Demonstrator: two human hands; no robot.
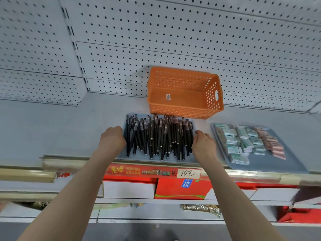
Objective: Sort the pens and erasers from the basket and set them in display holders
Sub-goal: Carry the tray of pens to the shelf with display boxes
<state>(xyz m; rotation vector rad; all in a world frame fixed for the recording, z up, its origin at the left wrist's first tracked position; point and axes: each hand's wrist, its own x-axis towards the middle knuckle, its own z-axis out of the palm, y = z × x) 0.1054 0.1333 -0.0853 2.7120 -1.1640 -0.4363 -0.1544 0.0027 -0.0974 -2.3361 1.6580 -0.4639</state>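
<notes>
On the shelf (52,127) the orange basket (182,111) stands empty at the back, so sorting looks nearly done: pens (159,136) are heaped on one tray (139,158) and erasers (243,141) on the neighbouring tray (278,164). The left hand (112,138) and right hand (203,145) flank the pen heap, probably to square it. Their fingers are hidden, so I cannot tell whether they press or grip.

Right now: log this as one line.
basket empty | pens on left tray | erasers on right tray | left hand, right hand flank pens

Left hand (112,139), right hand (204,146) beside black pens (159,136); orange basket (182,110) behind.
</notes>
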